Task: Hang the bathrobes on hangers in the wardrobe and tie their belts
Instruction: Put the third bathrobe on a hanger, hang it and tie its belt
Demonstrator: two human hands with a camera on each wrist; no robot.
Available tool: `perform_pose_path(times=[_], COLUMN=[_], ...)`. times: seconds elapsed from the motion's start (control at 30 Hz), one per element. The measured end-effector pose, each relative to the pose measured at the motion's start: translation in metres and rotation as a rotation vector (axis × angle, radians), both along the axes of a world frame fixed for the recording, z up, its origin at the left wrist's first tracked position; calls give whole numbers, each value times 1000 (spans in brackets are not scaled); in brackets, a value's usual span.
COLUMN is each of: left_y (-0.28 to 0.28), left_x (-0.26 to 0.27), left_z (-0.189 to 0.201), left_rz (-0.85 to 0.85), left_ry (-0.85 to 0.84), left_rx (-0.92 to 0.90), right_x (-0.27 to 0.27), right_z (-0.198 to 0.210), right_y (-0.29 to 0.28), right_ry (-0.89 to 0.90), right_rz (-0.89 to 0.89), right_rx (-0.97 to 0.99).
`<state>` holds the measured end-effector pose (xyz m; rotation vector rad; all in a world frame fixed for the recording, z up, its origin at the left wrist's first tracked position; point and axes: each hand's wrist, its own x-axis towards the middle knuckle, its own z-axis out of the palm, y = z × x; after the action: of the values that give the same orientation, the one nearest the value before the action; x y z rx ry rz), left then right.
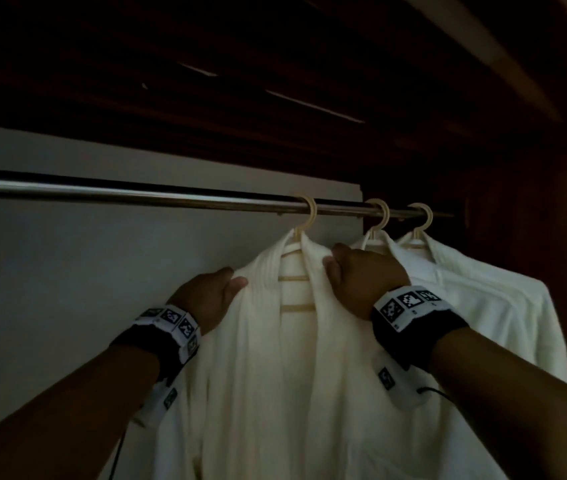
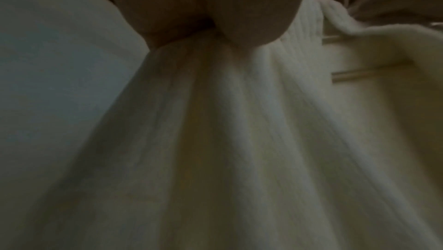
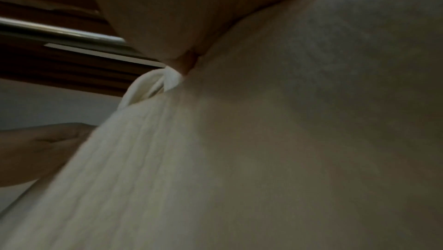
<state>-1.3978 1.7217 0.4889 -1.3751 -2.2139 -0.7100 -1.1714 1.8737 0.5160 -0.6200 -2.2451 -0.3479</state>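
Observation:
A cream bathrobe [image 1: 261, 375] hangs open-fronted on a pale plastic hanger [image 1: 304, 216] hooked over the metal rail [image 1: 129, 194]. My left hand [image 1: 218, 289] grips the robe's left collar and shoulder, thumb on the front of the cloth. My right hand [image 1: 351, 271] grips the right collar near the hanger's shoulder. In the left wrist view the hand [image 2: 203, 6] bunches robe cloth [image 2: 227, 140] from above, with the hanger's bars [image 2: 366, 72] at the right. In the right wrist view the hand [image 3: 187, 17] pinches the robe's collar [image 3: 153, 85]. No belt shows.
Two more white robes [image 1: 476, 296] hang on hangers [image 1: 420, 220] at the rail's right end, just behind my right hand. A grey back wall [image 1: 67, 271] fills the left; dark wooden slats [image 1: 275, 81] run overhead and a dark side panel [image 1: 552, 237] closes the right.

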Motion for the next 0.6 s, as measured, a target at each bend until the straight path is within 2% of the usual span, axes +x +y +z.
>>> perform_pose_path(times=[0.27,0.33,0.5,0.6], left_y=[37,41,46,47], left_x=[55,60,67,65], left_z=[42,46,44,40], left_rz=[-37,3,203,253], left_ry=[66,96,369,379], left_rx=[27,6,9,21], right_x=[-23,-23,-23,-14], right_z=[-20,-27,-45,-54], right_y=[21,27,40,46], right_ry=[62,99,127,114], right_rz=[66,91,153,131], right_rx=[-100,-111,-197,-219])
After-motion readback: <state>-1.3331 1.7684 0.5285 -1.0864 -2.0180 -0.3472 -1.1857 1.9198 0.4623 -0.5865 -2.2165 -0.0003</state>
